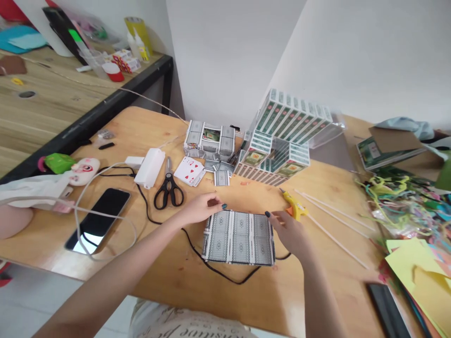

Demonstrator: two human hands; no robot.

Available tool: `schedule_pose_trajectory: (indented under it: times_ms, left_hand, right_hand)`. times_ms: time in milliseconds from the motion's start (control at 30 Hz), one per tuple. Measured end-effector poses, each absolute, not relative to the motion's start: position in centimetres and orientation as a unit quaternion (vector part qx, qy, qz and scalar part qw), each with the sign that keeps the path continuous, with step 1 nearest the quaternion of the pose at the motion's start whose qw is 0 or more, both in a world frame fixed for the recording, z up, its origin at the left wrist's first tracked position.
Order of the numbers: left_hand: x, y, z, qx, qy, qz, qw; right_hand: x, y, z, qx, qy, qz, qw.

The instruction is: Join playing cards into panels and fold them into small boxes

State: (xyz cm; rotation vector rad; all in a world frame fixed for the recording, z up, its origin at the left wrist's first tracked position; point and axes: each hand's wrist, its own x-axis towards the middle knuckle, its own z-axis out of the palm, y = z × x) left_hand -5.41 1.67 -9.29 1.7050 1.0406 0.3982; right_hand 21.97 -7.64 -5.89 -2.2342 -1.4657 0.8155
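Observation:
A flat-topped block covered in grey patterned playing cards lies near the table's front edge, over a black cable. At its upper left corner is my left hand, its fingers curled and the thumb tip at the block's far edge; whether it grips the block is hard to tell. My right hand is at the upper right corner, fingertips touching the edge, fingers bent. Behind them stand a card-covered structure, a pile of loose cards and a few grey-backed cards.
Black scissors, a white power strip and a phone lie left. Stacked green card boxes stand behind. A yellow glue gun, white sticks, colourful strands and yellow paper are right.

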Motion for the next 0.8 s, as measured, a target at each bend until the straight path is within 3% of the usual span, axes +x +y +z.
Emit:
schedule_pose_trajectory:
  times_ms: [100,233,333,467,600,800]
  left_hand:
    - [-5.2,2.0,-9.0,0.746,0.419,0.133,0.5]
    - [-5.1,0.4,-8.6,0.775,0.427,0.148,0.442]
    - [-5.1,-1.0,-8.9,0.778,0.445,0.172,0.409]
    - [-5.9,-1.6,-9.4,0.779,0.446,0.185,0.4]
    - [-7.4,-1.4,-8.9,0.777,0.403,0.189,0.445]
    - [-9.4,-0.8,-5.8,0.784,0.331,0.213,0.48]
  right_hand:
    - [21.6,-9.4,-7.5,-0.776,-0.494,0.345,0.185]
    - [19.6,-9.8,-9.2,-0.755,-0.51,0.307,0.275]
    - [18.6,-9.1,-9.4,-0.762,-0.49,0.302,0.296]
    - [18.3,-8.2,-8.0,-0.738,-0.473,0.355,0.325]
    - [18.2,-7.6,-5.5,-0.662,-0.44,0.436,0.422]
    - [18.6,-8.3,-1.6,-0.525,-0.586,0.324,0.525]
